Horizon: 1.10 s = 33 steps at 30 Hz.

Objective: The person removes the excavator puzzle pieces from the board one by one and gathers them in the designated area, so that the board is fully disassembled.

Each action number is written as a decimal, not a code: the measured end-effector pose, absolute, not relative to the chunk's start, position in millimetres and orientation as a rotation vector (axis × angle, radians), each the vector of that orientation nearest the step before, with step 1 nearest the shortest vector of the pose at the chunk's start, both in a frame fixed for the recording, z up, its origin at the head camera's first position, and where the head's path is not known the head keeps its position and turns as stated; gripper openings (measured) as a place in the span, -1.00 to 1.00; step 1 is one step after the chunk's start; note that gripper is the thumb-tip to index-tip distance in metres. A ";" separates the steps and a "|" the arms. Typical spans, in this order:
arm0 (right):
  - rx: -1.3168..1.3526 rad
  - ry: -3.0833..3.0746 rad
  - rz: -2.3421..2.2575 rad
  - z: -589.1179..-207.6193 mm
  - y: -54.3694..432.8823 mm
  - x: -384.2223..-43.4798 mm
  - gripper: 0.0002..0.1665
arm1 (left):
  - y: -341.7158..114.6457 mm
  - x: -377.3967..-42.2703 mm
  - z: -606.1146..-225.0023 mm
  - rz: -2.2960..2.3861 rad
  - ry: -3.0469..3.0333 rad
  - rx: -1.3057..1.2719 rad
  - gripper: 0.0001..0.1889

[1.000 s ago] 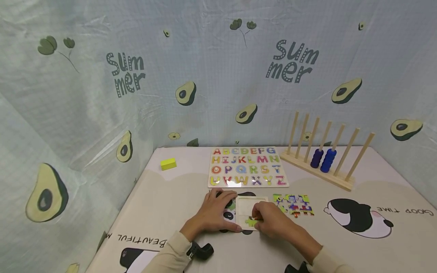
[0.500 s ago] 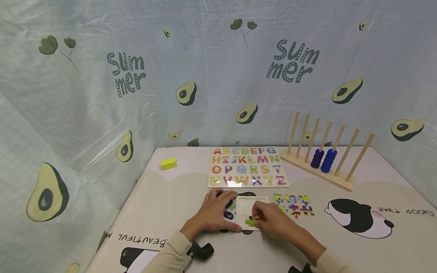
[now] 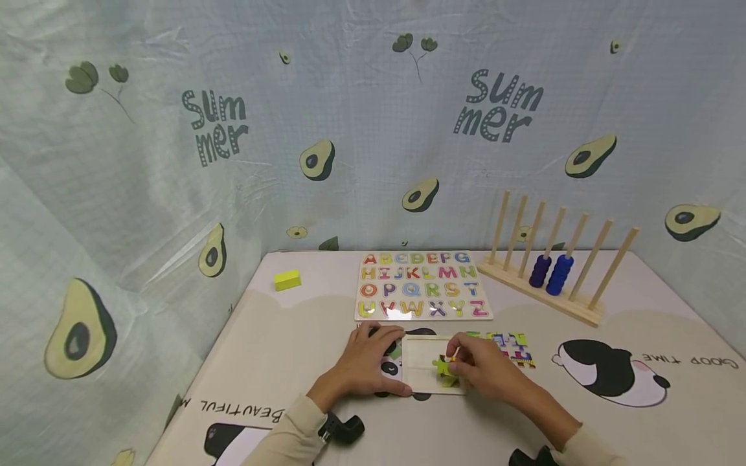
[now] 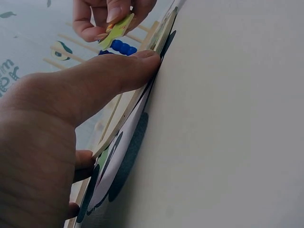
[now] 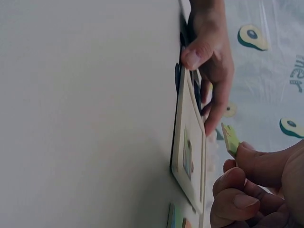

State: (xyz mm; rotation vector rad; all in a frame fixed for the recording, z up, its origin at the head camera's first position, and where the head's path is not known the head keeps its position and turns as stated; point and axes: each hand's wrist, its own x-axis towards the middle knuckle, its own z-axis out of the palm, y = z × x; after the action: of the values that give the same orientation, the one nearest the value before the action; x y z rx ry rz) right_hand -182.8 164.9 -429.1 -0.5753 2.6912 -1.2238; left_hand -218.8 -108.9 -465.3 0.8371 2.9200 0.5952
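Note:
My left hand [image 3: 373, 366] holds a light wooden puzzle tray [image 3: 416, 353] by its left side, thumb at the near edge and fingertips toward the far edge. Over the tray's right half, my right hand [image 3: 484, 366] pinches a green jigsaw piece [image 3: 443, 367] between thumb and fingers. The left wrist view shows this jigsaw piece [image 4: 118, 32] raised and tilted in the fingertips. Another puzzle piece [image 5: 188, 154] lies inside the tray, in its near right corner. Several loose jigsaw pieces [image 3: 515, 346] lie just right of the tray, partly hidden behind my right hand.
An alphabet board [image 3: 424, 286] lies behind the tray. At the back right stands a wooden peg rack [image 3: 542, 291] with dark blue beads [image 3: 559, 275] on two pegs. A yellow block [image 3: 287, 279] sits at the back left. A printed curtain [image 3: 361, 129] hangs beyond the table.
My right hand has moved right and lifted the green piece over the tray, uncovering another piece in the near right corner. My left hand stays in place.

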 end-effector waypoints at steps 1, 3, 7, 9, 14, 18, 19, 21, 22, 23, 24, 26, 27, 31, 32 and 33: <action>-0.570 2.692 -1.232 -429.1 167.7 -182.2 -0.89 | -109.0 -218.5 -465.2 0.595 2.917 0.836 0.08; -0.562 2.702 -1.236 -429.2 173.4 -181.2 -0.89 | -109.3 -218.0 -465.4 0.597 2.911 0.835 0.08; -0.555 2.717 -1.243 -429.0 184.5 -180.8 -0.90 | -109.4 -218.7 -466.2 0.600 2.920 0.843 0.08; -0.547 2.721 -1.246 -428.3 190.1 -181.2 -0.90 | -109.1 -219.4 -466.5 0.602 2.930 0.852 0.08; -0.483 2.726 -1.250 -428.9 204.5 -180.7 -0.91 | -108.8 -220.2 -467.2 0.604 2.931 0.860 0.08; -0.449 2.762 -1.219 -434.5 216.2 -178.3 -0.91 | -108.9 -220.2 -467.6 0.613 2.925 0.860 0.09; -0.448 2.779 -1.207 -436.4 219.0 -177.8 -0.91 | -109.0 -220.2 -467.5 0.616 2.925 0.860 0.09; -0.468 2.806 -1.189 -440.0 224.5 -176.7 -0.91 | -109.2 -220.1 -467.4 0.622 2.925 0.859 0.09; -0.474 2.820 -1.181 -441.5 227.1 -176.1 -0.91 | -109.3 -220.1 -467.2 0.624 2.926 0.858 0.09; -0.483 2.825 -1.178 -442.7 229.6 -175.7 -0.92 | -109.4 -220.1 -467.2 0.625 2.926 0.857 0.09; -0.485 2.834 -1.171 -443.9 232.0 -175.2 -0.92 | -109.4 -220.1 -467.2 0.624 2.927 0.856 0.09; -0.467 2.839 -1.163 -445.0 236.2 -174.2 -0.93 | -109.4 -220.2 -467.2 0.622 2.929 0.855 0.09; -0.454 2.845 -1.154 -445.1 237.9 -173.6 -0.93 | -109.5 -220.2 -467.3 0.620 2.930 0.853 0.09; -0.391 2.850 -1.123 -444.3 243.6 -171.2 -0.92 | -109.5 -220.4 -467.9 0.615 2.930 0.846 0.09; -0.383 2.847 -1.123 -444.1 244.7 -170.6 -0.91 | -109.5 -220.4 -468.1 0.616 2.930 0.846 0.09; -0.377 2.840 -1.125 -444.0 245.7 -170.0 -0.91 | -109.5 -220.4 -468.2 0.614 2.931 0.846 0.09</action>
State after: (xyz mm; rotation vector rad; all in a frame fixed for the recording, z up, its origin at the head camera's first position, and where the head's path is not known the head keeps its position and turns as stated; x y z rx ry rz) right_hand -170.0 245.7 -444.0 -0.3771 2.8401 -1.1253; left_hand -220.4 -109.5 -468.2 0.8460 2.9306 0.6141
